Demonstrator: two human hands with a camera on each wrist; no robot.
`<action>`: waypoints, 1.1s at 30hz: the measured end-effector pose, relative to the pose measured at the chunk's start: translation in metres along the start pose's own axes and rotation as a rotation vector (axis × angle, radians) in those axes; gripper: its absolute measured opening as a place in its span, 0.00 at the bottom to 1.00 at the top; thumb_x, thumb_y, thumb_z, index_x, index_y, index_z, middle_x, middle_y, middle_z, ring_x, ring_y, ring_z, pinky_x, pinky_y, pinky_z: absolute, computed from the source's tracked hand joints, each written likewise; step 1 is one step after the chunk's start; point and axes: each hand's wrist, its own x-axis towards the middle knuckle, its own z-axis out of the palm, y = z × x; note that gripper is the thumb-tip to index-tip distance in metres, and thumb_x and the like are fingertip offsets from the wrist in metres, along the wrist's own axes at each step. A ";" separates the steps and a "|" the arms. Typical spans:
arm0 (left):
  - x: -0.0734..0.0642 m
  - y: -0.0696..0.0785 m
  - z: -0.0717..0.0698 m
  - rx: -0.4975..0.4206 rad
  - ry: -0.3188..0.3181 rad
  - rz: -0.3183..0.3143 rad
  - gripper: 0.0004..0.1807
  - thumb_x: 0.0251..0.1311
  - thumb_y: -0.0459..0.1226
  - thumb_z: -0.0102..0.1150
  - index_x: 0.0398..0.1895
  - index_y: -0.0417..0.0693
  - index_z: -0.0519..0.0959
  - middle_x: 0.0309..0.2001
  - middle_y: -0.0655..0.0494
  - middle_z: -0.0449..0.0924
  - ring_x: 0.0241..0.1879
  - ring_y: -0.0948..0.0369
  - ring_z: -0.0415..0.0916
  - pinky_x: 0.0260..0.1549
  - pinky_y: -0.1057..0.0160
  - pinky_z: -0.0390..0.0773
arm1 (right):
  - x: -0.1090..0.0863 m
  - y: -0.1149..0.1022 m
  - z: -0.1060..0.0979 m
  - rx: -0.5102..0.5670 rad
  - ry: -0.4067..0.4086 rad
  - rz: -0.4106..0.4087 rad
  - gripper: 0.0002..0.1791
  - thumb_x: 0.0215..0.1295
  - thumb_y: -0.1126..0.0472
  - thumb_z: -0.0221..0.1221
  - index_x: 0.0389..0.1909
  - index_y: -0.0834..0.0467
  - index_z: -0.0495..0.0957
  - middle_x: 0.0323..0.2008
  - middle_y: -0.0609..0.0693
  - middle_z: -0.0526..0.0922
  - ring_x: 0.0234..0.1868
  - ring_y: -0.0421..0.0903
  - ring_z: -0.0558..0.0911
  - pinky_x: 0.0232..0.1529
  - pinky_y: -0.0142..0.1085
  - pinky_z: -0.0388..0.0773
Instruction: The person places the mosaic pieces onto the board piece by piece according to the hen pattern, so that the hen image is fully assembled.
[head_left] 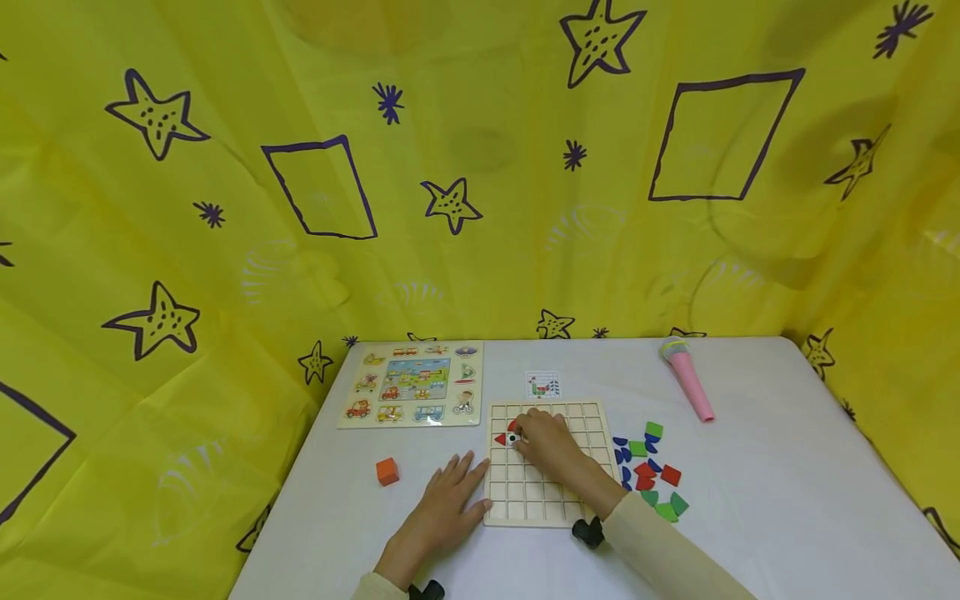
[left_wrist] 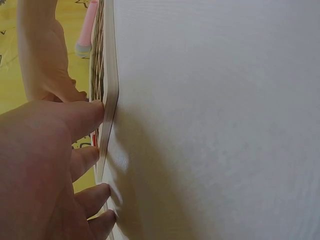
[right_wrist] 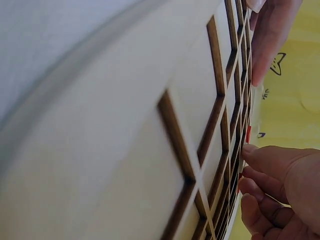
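Note:
A light wooden grid board (head_left: 533, 490) lies on the table. At its upper left are a red triangle (head_left: 500, 439), a tile with a black dot (head_left: 513, 439) and a red piece (head_left: 513, 425), partly hidden by my right fingers. My right hand (head_left: 553, 447) is over these cells, fingers bent, pinching the red piece at its fingertips. In the right wrist view, the thumb and fingers (right_wrist: 270, 185) meet low at the board's surface. My left hand (head_left: 446, 508) lies spread on the table, and its fingertips touch the board's side edge (left_wrist: 111, 90).
Right of the board lie several blue, green and red pieces (head_left: 671, 475). A picture card (head_left: 543, 384) is behind it, a pink microphone (head_left: 690, 383) farther right. On the left are a picture puzzle board (head_left: 347, 414) and an orange cube (head_left: 387, 472). Yellow curtain (head_left: 495, 275) surrounds the table.

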 end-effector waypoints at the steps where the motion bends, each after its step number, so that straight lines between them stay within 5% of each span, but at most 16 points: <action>1: 0.000 0.000 0.000 0.001 0.002 0.004 0.36 0.76 0.56 0.55 0.83 0.59 0.64 0.83 0.49 0.58 0.83 0.43 0.51 0.79 0.34 0.53 | 0.000 0.000 0.000 0.001 0.000 0.001 0.11 0.65 0.59 0.73 0.46 0.58 0.86 0.37 0.47 0.84 0.42 0.49 0.83 0.44 0.43 0.71; 17: -0.001 0.002 -0.004 -0.008 0.004 0.012 0.36 0.75 0.55 0.57 0.82 0.57 0.65 0.83 0.47 0.59 0.83 0.41 0.52 0.78 0.33 0.53 | 0.001 0.005 0.003 0.006 0.010 0.007 0.12 0.64 0.54 0.74 0.42 0.55 0.86 0.35 0.45 0.83 0.40 0.47 0.82 0.42 0.42 0.69; 33: -0.001 0.002 -0.003 -0.019 0.005 0.003 0.35 0.76 0.55 0.56 0.82 0.58 0.65 0.83 0.48 0.58 0.83 0.42 0.51 0.79 0.34 0.52 | 0.000 0.003 0.000 0.069 -0.033 0.017 0.10 0.68 0.61 0.71 0.47 0.56 0.86 0.35 0.44 0.81 0.37 0.43 0.79 0.42 0.41 0.67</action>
